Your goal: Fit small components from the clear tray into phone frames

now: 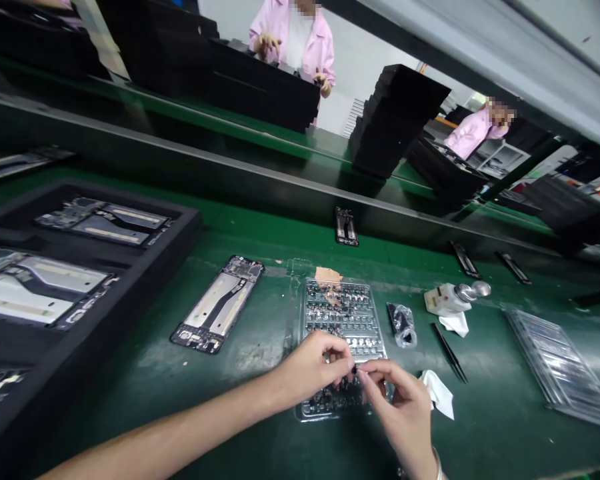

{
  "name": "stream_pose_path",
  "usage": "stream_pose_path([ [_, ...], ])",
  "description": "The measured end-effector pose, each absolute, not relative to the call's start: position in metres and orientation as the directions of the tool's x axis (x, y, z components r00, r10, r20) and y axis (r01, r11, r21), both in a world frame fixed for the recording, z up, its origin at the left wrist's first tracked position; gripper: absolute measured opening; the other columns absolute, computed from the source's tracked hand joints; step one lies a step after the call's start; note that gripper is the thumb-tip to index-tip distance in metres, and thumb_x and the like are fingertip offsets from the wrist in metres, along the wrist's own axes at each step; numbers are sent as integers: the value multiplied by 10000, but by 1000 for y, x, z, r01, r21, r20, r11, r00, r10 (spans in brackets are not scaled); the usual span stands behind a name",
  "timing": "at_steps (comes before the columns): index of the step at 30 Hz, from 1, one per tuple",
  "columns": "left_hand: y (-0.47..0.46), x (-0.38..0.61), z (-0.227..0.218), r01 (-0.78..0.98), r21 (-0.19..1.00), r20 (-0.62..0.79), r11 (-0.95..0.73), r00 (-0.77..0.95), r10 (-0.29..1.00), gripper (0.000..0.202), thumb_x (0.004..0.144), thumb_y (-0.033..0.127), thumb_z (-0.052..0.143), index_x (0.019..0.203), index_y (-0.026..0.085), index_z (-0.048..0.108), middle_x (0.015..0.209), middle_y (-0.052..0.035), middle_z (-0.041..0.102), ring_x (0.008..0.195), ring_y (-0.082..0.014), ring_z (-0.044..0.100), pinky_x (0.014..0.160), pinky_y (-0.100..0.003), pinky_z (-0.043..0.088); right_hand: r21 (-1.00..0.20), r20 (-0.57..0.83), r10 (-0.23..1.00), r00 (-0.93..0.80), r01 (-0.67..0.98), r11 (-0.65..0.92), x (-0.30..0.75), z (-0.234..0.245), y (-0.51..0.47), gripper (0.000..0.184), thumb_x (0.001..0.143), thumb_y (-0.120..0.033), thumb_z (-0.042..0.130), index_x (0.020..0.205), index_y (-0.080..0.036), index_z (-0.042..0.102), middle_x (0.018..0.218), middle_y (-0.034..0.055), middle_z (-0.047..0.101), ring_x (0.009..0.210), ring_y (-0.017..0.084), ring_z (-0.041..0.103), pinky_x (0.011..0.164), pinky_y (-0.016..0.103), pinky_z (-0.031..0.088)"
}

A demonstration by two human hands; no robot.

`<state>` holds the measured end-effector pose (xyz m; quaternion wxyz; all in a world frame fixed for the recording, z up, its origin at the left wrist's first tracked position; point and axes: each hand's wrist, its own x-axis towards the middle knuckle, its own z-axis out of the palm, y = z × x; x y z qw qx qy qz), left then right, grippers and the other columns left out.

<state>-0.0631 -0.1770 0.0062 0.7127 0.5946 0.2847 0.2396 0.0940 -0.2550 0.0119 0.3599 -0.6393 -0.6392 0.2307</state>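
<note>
Pinched between the thumb and forefinger of the right hand (399, 407), a tiny black component (354, 369) sits just above a clear blister tray (300, 413). The curled fingers of the left hand (310, 367) come in right beside that pinch, but whether they grip the component too is hidden. Both hands hover over the near end of the tray, whose pockets hold many small dark metal-and-black parts.

Just beyond the tray's far edge lies a strip of tan tape (329, 275). To the tray's right are a small plastic bag (403, 327), black tweezers (449, 353), a white wipe (437, 395), and a white dispensing bottle (443, 299) with a metal top. Farther right of the tray lies a stack of clear trays (555, 360). To its left, a phone mid-frame (215, 305) lies on the green bench mat (480, 440), and beyond that a black foam tray (193, 220) holds more frames. Past the tray, across the line, stand stacked black trays (395, 120) and two co-workers in pink coats (293, 40), with one co-worker's hands resting at a black tray's edge.
</note>
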Motion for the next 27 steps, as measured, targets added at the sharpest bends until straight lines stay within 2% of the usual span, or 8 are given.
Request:
stream_pose_path([
  [4, -175, -63, 8, -47, 974, -121, 221, 716, 688, 183, 733, 221, 526, 576, 130, 558, 493, 39, 470, 512, -94, 420, 511, -204, 308, -714, 276, 961, -4, 669, 208, 97, 8, -253, 76, 792, -176, 589, 835, -194, 649, 584, -6, 596, 501, 120, 514, 496, 237, 427],
  [9, -174, -63, 5, -81, 956, -144, 282, 709, 690, 193, 738, 213, 518, 571, 125, 555, 497, 31, 499, 500, -80, 436, 501, -189, 323, -499, 516, 831, -207, 716, 488, 98, 9, -254, 375, 719, 5, 604, 1011, -230, 624, 755, 18, 668, 657, 152, 585, 615, 274, 468],
  [12, -173, -60, 4, -69, 950, -171, 304, 699, 695, 201, 747, 236, 513, 596, 117, 573, 480, 29, 501, 429, -65, 388, 436, -177, 295, -452, 551, 801, -237, 722, 524, 98, 9, -253, 433, 722, 11, 595, 1075, -240, 610, 767, 20, 673, 651, 151, 586, 616, 278, 467],
  [16, -156, -72, 4, -35, 973, -161, 226, 596, 787, 197, 753, 248, 511, 629, 121, 596, 513, 10, 551, 429, -83, 437, 443, -192, 352, -544, 414, 891, -188, 734, 407, 94, 17, -235, 310, 804, -137, 569, 1095, -236, 609, 873, 43, 682, 684, 150, 598, 645, 275, 483],
  [19, -132, -108, 2, 22, 995, -101, 99, 332, 938, 160, 767, 249, 509, 668, 150, 588, 665, -20, 617, 643, -143, 561, 654, -260, 446, -657, 201, 969, -141, 715, 240, 74, 27, -206, 380, 863, -264, 494, 1241, -235, 499, 958, 47, 668, 685, 138, 596, 612, 250, 491],
  [21, -118, -140, -3, 85, 996, -46, 38, 95, 994, 131, 777, 245, 503, 693, 171, 572, 867, -49, 640, 919, -192, 552, 895, -325, 375, -671, 79, 980, -184, 717, 189, 51, 29, -183, 469, 862, -286, 475, 1324, -247, 403, 1075, 49, 638, 683, 136, 597, 664, 273, 498],
  [23, -112, -170, -9, 139, 990, -2, 16, -97, 995, 114, 777, 222, 491, 685, 187, 548, 1066, -63, 606, 1151, -229, 428, 1034, -373, 215, -669, 11, 965, -262, 715, 202, 22, 22, -163, 566, 820, -244, 511, 1363, -244, 352, 1244, 69, 550, 869, 187, 612, 820, 335, 468],
  [27, -118, -198, -27, 167, 986, 26, 16, -242, 970, 125, 702, 183, 553, 579, 188, 534, 1149, -63, 584, 1265, -275, 307, 1071, -392, 115, -728, -40, 944, -328, 656, 198, -31, -5, -138, 683, 740, -179, 576, 1374, -272, 338, 1416, 82, 362, 1112, 292, 527, 956, 433, 366],
])
